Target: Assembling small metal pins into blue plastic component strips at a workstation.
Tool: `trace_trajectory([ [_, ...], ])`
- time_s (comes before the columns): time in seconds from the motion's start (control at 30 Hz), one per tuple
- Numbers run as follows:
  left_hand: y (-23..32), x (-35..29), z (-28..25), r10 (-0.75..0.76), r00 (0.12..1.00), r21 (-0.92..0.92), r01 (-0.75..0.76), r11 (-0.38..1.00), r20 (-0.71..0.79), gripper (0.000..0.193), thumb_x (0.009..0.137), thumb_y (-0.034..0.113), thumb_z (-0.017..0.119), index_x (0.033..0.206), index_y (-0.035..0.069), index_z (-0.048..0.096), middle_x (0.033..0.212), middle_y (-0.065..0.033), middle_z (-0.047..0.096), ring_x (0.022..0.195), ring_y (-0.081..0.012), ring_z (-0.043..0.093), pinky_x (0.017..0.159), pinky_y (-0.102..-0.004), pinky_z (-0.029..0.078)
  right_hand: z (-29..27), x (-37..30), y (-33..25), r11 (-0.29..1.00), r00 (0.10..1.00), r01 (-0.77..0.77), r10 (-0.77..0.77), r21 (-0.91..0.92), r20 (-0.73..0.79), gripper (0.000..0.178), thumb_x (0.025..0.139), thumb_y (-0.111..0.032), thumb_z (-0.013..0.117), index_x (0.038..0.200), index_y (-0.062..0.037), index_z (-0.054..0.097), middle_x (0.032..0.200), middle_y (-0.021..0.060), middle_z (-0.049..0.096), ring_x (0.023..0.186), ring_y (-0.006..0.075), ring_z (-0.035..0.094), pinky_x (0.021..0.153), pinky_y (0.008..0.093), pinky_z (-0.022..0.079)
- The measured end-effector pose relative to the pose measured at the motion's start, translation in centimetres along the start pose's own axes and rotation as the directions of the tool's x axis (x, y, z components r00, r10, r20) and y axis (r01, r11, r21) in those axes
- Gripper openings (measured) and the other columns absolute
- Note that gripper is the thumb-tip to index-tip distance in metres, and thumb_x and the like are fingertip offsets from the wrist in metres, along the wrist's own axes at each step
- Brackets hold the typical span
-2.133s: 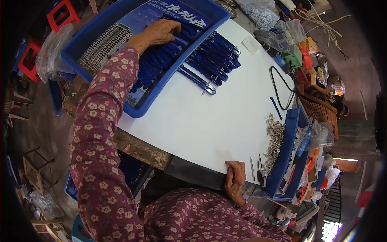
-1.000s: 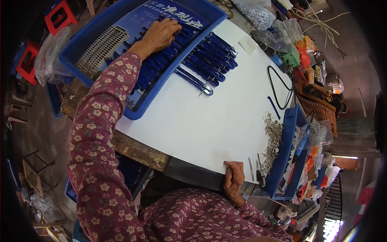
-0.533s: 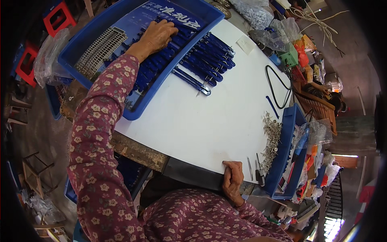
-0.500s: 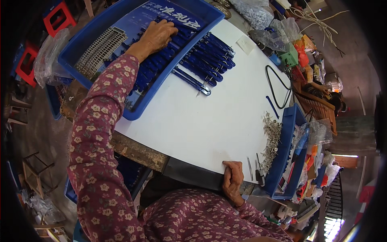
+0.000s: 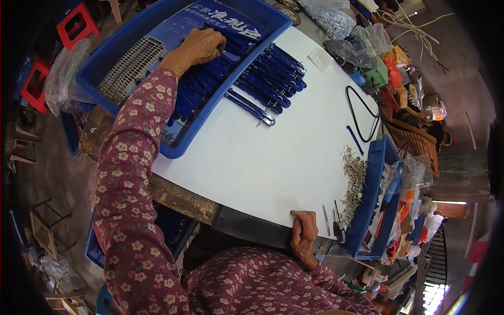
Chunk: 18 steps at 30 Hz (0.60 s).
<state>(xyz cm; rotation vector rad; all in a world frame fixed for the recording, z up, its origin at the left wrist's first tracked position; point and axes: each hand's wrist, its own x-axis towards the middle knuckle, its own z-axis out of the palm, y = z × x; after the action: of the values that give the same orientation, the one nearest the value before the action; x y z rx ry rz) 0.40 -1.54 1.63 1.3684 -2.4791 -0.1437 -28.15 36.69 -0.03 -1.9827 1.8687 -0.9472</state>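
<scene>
1. At the near edge of the counter (image 5: 268,168), the right hand (image 5: 304,236) is rested, apparently for support; its fingers are bent, and whether anything is held beneath cannot be told.
2. Just right of those fingers, slim metal tools (image 5: 326,220) are laid; farther on, silver pins (image 5: 354,181) are heaped, seemingly contained by a blue bin (image 5: 362,231) alongside.
3. Between both hands' fingers, room for moving is offered by the white surface, bounded leftward by the raised rim of a blue tray (image 5: 176,151).
4. Beyond that rim, the left hand (image 5: 197,48) is lowered onto dark blue strips (image 5: 194,89) inside; its fingers are curled, any pinch hidden.
5. Right of these fingers, outside the tray, more strips (image 5: 270,76) are lined up, apparently for order.
</scene>
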Motion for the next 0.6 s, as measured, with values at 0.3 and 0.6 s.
trace_trajectory([
  [0.3, 0.2, 0.2, 1.9, 0.069, 0.973, -0.029, -0.077, 0.997, -0.218, 0.017, 0.081, 0.01, 0.055, 0.097, 0.007, 0.058, 0.087, -0.0104, 0.062, 0.082, -0.027, 0.059, 0.072, -0.0379, 0.048, -0.1, 0.0, -0.5, 0.998, 0.998, -0.055, 0.054, 0.031, 0.03, 0.025, 0.072, 0.009, 0.045, 0.094, 0.0034, 0.056, 0.08, 0.0142, 0.05, 0.07, 0.0246, 0.051, 0.062, 0.029, 0.04],
  [0.6, 0.6, 0.6, 2.6, 0.101, 0.971, 0.033, -0.096, 0.995, -0.219, 0.028, 0.079, 0.003, 0.054, 0.106, 0.011, 0.054, 0.09, -0.0083, 0.061, 0.085, -0.0259, 0.059, 0.074, -0.0369, 0.049, -0.1, 0.1, -0.6, 0.997, 0.997, -0.07, 0.069, 0.019, 0.045, 0.027, 0.071, 0.009, 0.044, 0.094, 0.0032, 0.056, 0.079, 0.014, 0.05, 0.07, 0.024, 0.05, 0.061, 0.0287, 0.04],
])
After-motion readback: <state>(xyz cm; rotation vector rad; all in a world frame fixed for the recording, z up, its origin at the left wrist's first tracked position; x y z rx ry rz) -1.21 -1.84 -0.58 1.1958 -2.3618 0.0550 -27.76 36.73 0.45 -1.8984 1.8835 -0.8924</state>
